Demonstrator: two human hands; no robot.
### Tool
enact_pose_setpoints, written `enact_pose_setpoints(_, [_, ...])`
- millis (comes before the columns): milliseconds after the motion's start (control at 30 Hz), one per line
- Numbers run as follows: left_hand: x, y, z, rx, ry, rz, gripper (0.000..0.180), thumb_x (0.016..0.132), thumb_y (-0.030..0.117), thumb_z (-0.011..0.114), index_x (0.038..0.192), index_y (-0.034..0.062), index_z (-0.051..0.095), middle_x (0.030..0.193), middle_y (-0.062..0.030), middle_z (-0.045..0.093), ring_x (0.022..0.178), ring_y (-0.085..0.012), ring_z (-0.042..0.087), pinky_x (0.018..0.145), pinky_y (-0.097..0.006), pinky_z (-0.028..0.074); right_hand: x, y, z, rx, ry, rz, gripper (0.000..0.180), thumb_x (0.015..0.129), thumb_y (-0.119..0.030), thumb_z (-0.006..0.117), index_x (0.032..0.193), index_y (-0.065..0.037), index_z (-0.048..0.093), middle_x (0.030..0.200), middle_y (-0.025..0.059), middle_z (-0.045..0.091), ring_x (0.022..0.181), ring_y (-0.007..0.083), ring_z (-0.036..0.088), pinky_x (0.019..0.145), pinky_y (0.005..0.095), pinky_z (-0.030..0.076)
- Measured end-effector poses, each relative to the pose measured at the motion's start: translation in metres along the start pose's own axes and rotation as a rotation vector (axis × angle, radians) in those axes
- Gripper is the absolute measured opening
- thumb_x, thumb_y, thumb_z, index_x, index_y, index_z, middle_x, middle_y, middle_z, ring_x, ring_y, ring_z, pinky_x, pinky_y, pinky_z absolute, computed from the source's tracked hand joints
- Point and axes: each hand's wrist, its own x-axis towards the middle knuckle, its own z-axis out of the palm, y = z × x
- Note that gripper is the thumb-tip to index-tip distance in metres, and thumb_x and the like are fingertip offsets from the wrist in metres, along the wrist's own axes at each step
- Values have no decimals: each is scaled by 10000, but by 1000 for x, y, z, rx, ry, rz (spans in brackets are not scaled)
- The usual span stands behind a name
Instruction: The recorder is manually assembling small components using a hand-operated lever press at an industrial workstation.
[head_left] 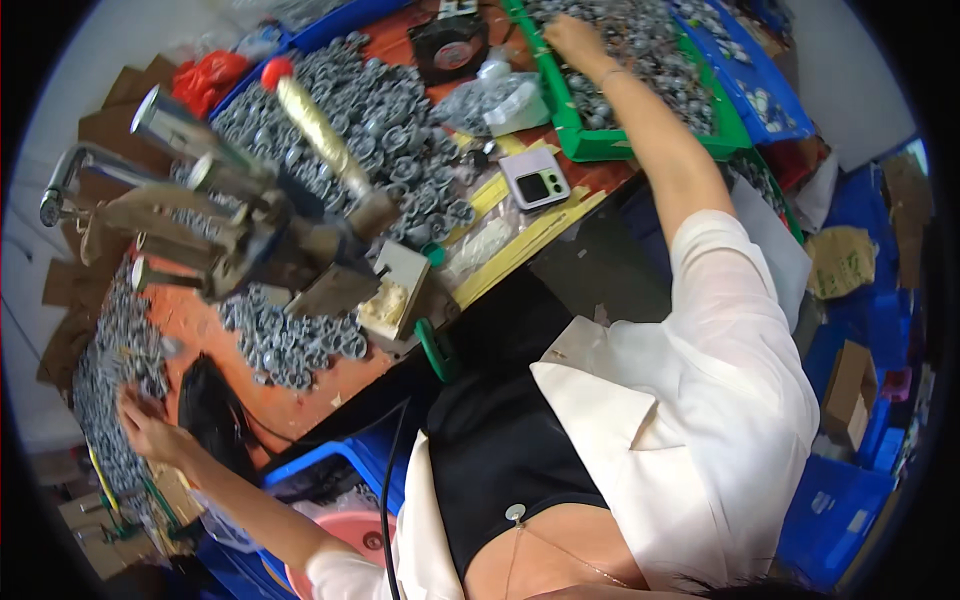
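My left hand (155,432) reaches out to the far left, at the edge of a heap of small grey cup-shaped parts (105,365). Its fingers look somewhat apart, and no part can be made out in them. Stretched to the upper right, my right hand (577,42) is over a green tray (585,147) full of small grey and metallic parts (640,75). Those fingers are curled together and bent down at the parts; what they hold, if anything, is hidden. Between my arms stands a bench press (265,235) with a lever wrapped in gold tape (320,135) and a red knob (277,72).
More grey parts (370,110) cover the orange-red table (345,400). A phone (535,180), a bag of parts (490,103) and a small black fan (448,48) lie beyond the press. Blue trays (750,70) stand right; a pink basin (345,530) is below my left arm.
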Motion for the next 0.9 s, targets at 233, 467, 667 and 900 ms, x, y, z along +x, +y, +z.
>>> enact_pose_setpoints(233, [38, -110, 32, 387, -443, 232, 354, 888, 125, 593, 1169, -89, 567, 1147, -187, 629, 1074, -244, 595, 930, -321, 442, 35, 33, -106, 947, 771, 547, 351, 920, -184, 443, 697, 62, 558, 630, 132, 561, 561, 274, 503, 535, 383, 409])
enact_pose_setpoints(467, [27, -143, 162, 401, -645, 205, 397, 814, 200, 693, 1180, 63, 623, 1073, -163, 667, 947, -262, 643, 829, -348, 488, 36, 54, -198, 1104, 946, 286, 250, 918, -121, 483, 747, 20, 598, 892, 192, 683, 808, 276, 675, 754, 354, 551])
enact_pose_setpoints(667, [34, -192, 203, 494, -739, 501, 237, 780, 88, 649, 986, -28, 655, 955, -201, 675, 855, -309, 653, 774, -370, 502, -12, 24, -201, 185, 915, -12, 212, 904, -124, 524, 833, -28, 699, 876, 78, 711, 842, 161, 664, 779, 283, 507])
enact_pose_setpoints(900, [-25, -88, 155, -404, -690, -220, 301, 910, 108, 576, 1180, -12, 521, 1093, -113, 602, 898, -159, 598, 710, -286, 495, -29, 22, -165, 898, 514, 466, 201, 882, -120, 622, 1039, -17, 693, 867, 53, 700, 749, 109, 646, 636, 241, 520])
